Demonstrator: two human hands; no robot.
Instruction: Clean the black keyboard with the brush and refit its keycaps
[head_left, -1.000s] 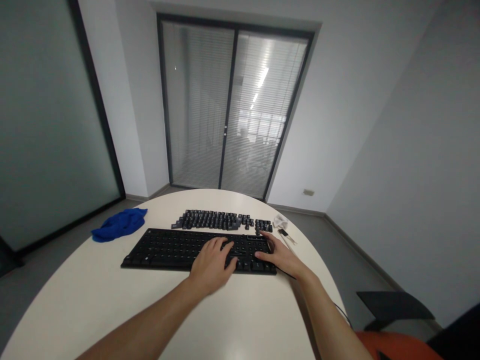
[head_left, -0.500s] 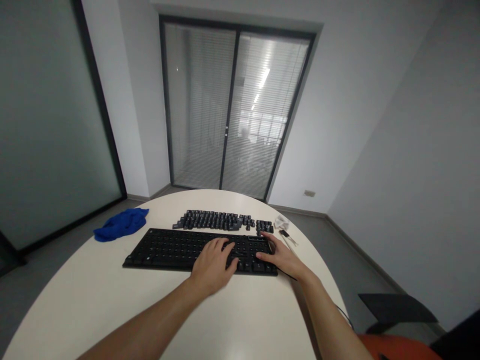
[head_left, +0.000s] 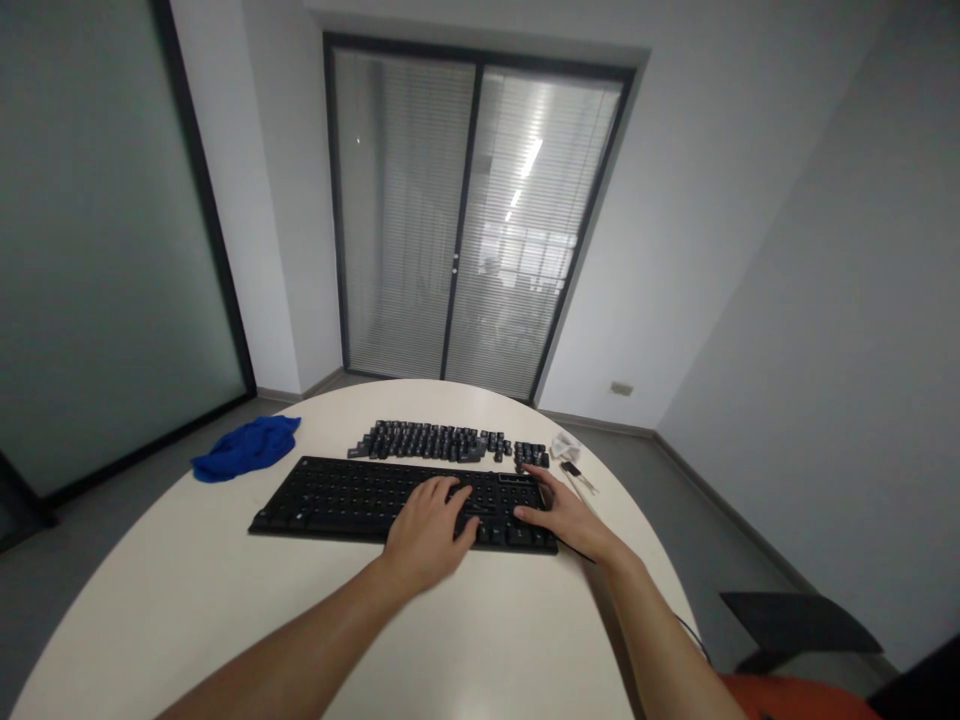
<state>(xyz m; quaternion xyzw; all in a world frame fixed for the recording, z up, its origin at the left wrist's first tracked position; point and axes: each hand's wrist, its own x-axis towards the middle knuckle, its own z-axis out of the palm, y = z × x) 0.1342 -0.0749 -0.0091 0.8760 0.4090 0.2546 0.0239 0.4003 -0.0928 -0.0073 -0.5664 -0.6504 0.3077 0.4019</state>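
A black keyboard point(head_left: 330, 500) lies across the table, with most of its key places bare and some keycaps on it towards the lower right. My left hand point(head_left: 427, 530) rests palm down on its middle, fingers and thumb spread; what the fingertips touch is too small to tell. At the keyboard's right end, my right hand point(head_left: 566, 515) holds the side, thumb on top and index finger at the far edge. Its other fingers are hidden. Just beyond the keyboard, loose black keycaps point(head_left: 427, 440) stand in rows, with a smaller group of keycaps point(head_left: 531, 453) at the right.
A blue cloth point(head_left: 247, 447) lies crumpled at the left of the round white table point(head_left: 187, 590). Near its right edge are a small clear plastic item point(head_left: 565, 447) and a thin pale tool with a black part point(head_left: 574, 472). A cable point(head_left: 694, 637) runs past my right forearm; a chair point(head_left: 799, 620) stands to the right.
The whole view has shifted slightly. Both hands keep their places on the keyboard, and nothing is visibly picked up or let go.
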